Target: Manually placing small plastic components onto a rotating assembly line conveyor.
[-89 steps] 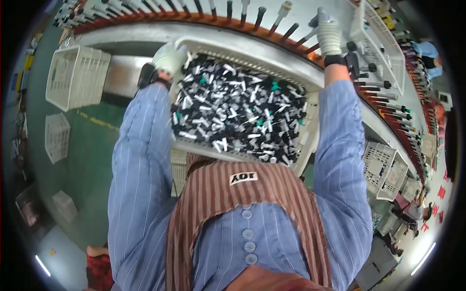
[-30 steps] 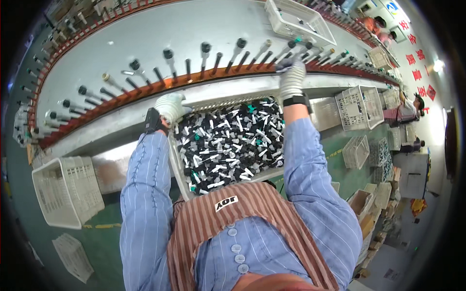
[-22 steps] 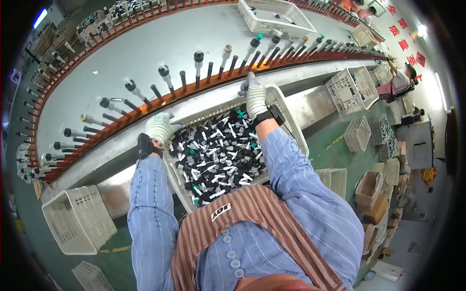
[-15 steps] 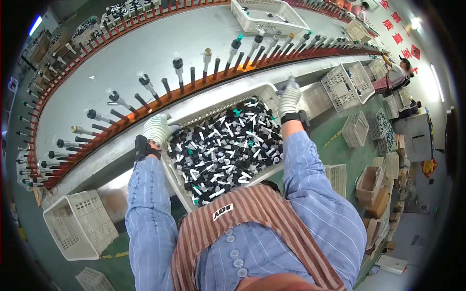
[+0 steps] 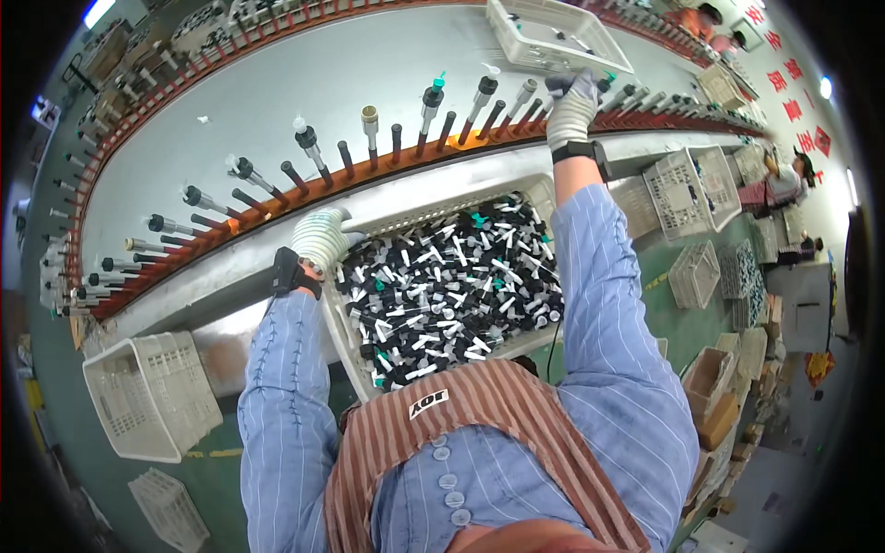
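Observation:
My left hand, in a white knit glove, is closed at the far left corner of a white plastic crate. Its fingertips are partly hidden by the rim. Small black, white and green plastic pieces fill this crate. My right hand, gloved with greyish fingertips, is stretched out past the crate to the row of upright dark spindles. Its fingers are curled among the spindles, and whatever they hold is hidden. Close by it, a green-tipped piece tops a spindle.
Beyond the crate curves an orange-edged line of spindles, many carrying capped pieces. A white crate lies on the grey surface inside it. More crates stand at left and right. A co-worker is at far right.
My right hand has left the crate's far right corner and reached forward to the spindles. My left hand stays at the crate's left corner. The whole view has shifted slightly.

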`<move>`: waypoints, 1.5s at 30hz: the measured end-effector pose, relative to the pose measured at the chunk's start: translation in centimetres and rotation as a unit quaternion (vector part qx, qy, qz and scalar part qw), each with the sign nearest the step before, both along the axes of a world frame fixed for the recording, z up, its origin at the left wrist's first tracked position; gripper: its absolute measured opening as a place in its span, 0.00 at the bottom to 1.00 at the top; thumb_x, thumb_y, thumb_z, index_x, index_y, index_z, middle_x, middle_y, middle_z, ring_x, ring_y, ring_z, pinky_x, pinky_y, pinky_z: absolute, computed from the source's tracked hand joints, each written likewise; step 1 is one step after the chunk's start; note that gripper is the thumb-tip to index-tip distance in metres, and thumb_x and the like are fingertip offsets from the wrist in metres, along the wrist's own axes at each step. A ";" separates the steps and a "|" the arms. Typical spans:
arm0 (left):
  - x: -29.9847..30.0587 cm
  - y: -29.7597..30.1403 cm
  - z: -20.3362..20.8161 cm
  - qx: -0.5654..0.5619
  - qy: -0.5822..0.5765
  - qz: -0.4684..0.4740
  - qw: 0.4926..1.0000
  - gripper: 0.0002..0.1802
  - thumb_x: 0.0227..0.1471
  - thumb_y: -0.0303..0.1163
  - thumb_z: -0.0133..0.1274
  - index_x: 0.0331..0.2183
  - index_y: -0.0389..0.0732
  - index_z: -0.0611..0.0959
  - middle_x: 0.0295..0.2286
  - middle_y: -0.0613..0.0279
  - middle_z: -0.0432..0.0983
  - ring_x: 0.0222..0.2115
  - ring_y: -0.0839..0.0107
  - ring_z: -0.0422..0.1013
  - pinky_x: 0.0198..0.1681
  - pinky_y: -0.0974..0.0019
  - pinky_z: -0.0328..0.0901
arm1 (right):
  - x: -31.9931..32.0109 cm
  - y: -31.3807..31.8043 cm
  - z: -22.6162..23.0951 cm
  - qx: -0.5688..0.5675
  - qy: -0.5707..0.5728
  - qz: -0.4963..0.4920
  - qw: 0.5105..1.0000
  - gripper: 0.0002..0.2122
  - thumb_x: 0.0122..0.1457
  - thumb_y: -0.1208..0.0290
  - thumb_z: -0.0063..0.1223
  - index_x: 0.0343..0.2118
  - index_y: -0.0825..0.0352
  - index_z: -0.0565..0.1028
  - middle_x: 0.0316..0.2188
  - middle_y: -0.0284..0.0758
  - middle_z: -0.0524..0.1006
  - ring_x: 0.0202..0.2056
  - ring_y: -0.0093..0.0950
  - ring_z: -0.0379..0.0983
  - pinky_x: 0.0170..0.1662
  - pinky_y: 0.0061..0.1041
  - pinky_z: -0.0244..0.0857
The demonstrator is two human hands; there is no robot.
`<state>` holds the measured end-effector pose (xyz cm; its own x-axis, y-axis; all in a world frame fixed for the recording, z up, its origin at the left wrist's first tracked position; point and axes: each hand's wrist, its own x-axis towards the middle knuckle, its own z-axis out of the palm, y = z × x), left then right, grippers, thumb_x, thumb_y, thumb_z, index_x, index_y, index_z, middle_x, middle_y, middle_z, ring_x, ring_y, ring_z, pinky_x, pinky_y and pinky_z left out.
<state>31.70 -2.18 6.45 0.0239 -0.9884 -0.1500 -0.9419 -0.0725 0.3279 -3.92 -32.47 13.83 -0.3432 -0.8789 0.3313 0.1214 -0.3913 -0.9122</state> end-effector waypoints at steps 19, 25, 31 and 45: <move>0.0 -1.4 0.3 0.107 0.020 0.038 0.993 0.27 0.47 0.50 0.62 0.43 0.40 0.83 0.38 0.48 0.80 0.40 0.53 0.76 0.45 0.57 0.70 | 14.1 2.2 -3.9 0.033 0.399 0.067 0.914 0.26 0.66 0.52 0.44 0.16 0.66 0.75 0.11 0.33 0.72 0.15 0.25 0.66 0.26 0.28 0.62; 1.0 0.4 -0.3 0.070 -0.010 0.040 0.997 0.30 0.47 0.51 0.62 0.46 0.39 0.81 0.39 0.48 0.80 0.41 0.54 0.76 0.44 0.56 0.70 | 13.0 13.2 -5.1 -0.196 0.340 0.086 0.916 0.12 0.60 0.68 0.53 0.40 0.73 0.74 0.36 0.43 0.77 0.36 0.34 0.74 0.42 0.32 0.69; 0.9 -0.2 -0.5 0.042 0.000 0.025 0.999 0.31 0.45 0.50 0.63 0.46 0.39 0.81 0.38 0.48 0.80 0.41 0.54 0.76 0.45 0.57 0.69 | 6.9 24.6 -16.2 -0.114 0.633 0.283 0.712 0.14 0.56 0.74 0.54 0.46 0.65 0.74 0.42 0.44 0.76 0.41 0.45 0.74 0.46 0.40 0.69; 0.7 0.0 0.8 0.075 0.047 0.036 0.995 0.25 0.46 0.46 0.63 0.43 0.39 0.83 0.37 0.47 0.80 0.40 0.53 0.77 0.43 0.56 0.69 | 3.7 22.3 -9.7 0.085 0.476 0.183 0.856 0.11 0.60 0.63 0.51 0.35 0.65 0.81 0.25 0.43 0.79 0.27 0.33 0.75 0.36 0.32 0.70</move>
<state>32.38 -2.21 7.22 0.0728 -0.9510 -0.3006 -0.8981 -0.1935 0.3949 -0.22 -10.19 4.17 0.3210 -0.9327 0.1646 -0.6223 -0.3387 -0.7057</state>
